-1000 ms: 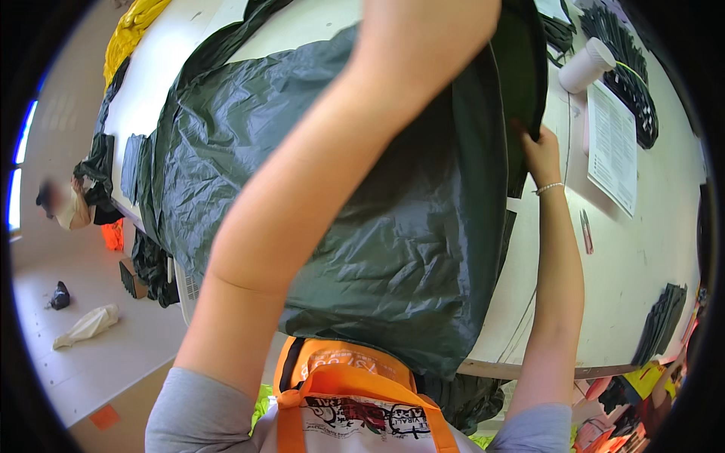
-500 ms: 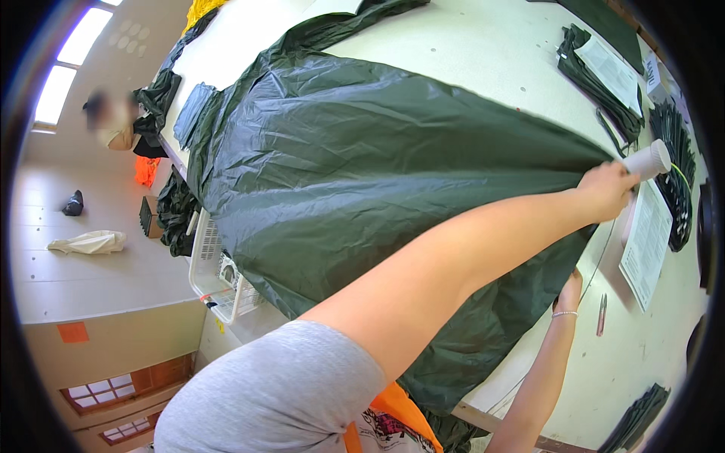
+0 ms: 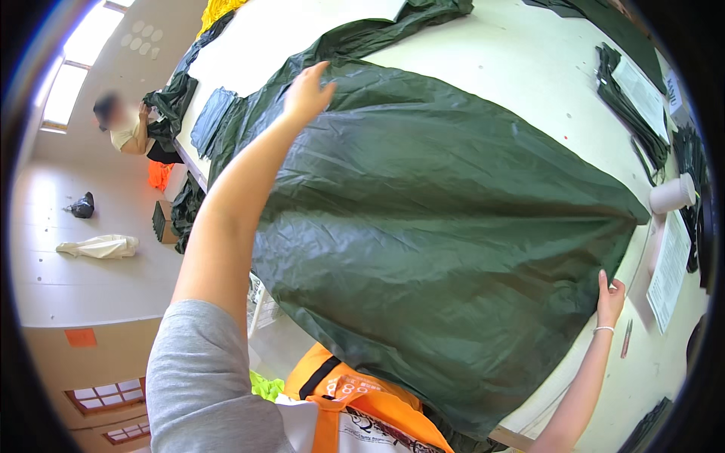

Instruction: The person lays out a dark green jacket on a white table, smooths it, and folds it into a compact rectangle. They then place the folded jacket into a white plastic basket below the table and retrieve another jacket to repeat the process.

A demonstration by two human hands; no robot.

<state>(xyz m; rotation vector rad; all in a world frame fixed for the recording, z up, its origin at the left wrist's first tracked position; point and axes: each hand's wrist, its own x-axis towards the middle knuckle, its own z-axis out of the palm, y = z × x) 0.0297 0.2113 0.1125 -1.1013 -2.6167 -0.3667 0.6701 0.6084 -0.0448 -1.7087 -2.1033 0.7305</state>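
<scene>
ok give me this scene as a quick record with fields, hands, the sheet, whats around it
left hand: flat on the far part of the sheet, fingers spread
right hand: at the near right edge of the sheet, grip unclear
dark green sheet: spread wide on the table, creased, near edge hanging off
white table: pale top
white roll: just right of the sheet's corner
paper sheet: beside the roll
red pen: near right wrist
other person: far left, handling dark fabric

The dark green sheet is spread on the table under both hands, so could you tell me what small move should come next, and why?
Probably a smoothing sweep of the left hand outward over the dark green sheet. That hand lies open and flat near the sheet's far edge, creases fan across the fabric toward the right corner, and the right hand rests at the near right edge, seemingly anchoring it on the table.
</scene>
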